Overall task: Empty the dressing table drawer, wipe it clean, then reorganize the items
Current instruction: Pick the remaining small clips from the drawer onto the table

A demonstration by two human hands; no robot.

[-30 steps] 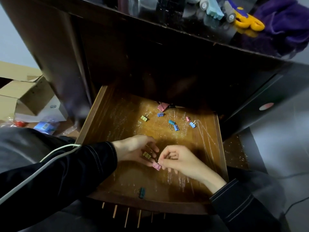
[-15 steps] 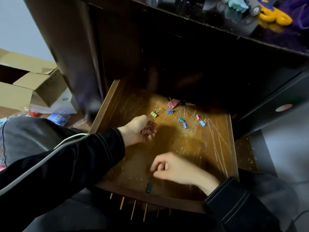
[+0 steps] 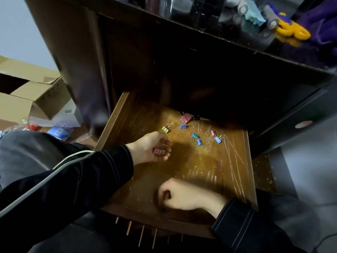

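Observation:
The wooden drawer stands pulled out, its scratched bottom mostly bare. My left hand hovers over the drawer's left side, palm cupped, holding a few small pink and yellow binder clips. My right hand is at the drawer's front edge. Its fingers curl down over the spot where a dark binder clip lay, and that clip is hidden under them. Several loose clips lie at the back: a yellow-green one, a large pink one, blue ones and a small pink one.
The dressing table top above holds yellow scissors, a purple cloth and rolls of tape. Open cardboard boxes and plastic packets lie on the floor to the left. A dark cabinet side flanks the drawer on the right.
My right hand left my left palm and dropped to the drawer's front edge, covering the dark clip. My left hand drew back toward the left with the gathered clips.

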